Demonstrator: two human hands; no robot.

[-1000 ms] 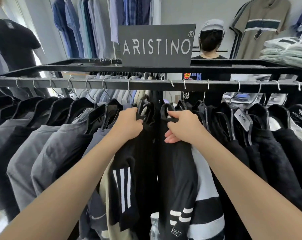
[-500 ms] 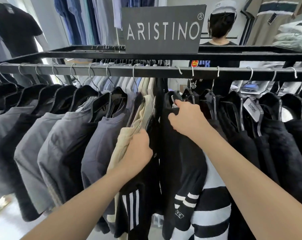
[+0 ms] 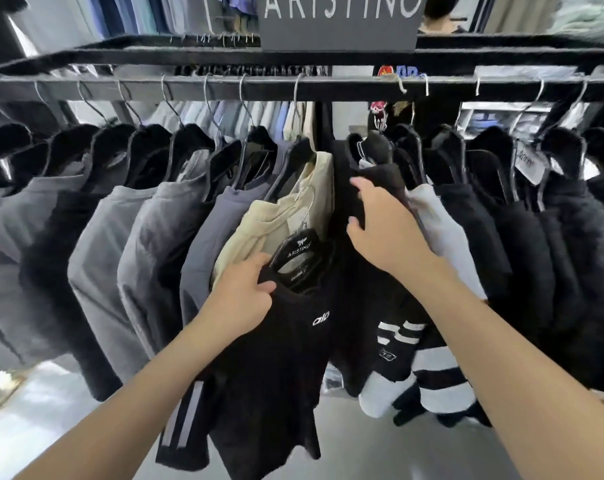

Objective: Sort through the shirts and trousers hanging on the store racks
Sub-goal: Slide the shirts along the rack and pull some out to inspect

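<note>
Two bare forearms reach in from six o'clock. The left hand (image 3: 245, 296) clenches its fingers on the shoulder of a black short-sleeved T-shirt with white sleeve stripes (image 3: 279, 358). This shirt sits at six o'clock of centre, nearer the viewer and lower than its neighbours, on a black plastic hanger printed ARISTINO (image 3: 298, 252). Just behind it, at eleven o'clock of that hand, hangs a beige cotton shirt (image 3: 276, 216).

At one o'clock of the left hand, the right hand (image 3: 387, 237) lies over the shoulder of a black folded-collar garment (image 3: 380, 174); whether its fingers (image 3: 359, 185) clasp the cloth, I cannot tell. Below it, at five o'clock, hangs a black-and-white striped knit top (image 3: 439, 386).

A row of grey T-shirts (image 3: 99, 237) fills nine o'clock, and dark fleecy tops (image 3: 553, 237) fill three o'clock. All hang from a long black metal rail (image 3: 328, 88) at twelve o'clock, with a dark grey ARISTINO sign (image 3: 338, 26) above it
</note>
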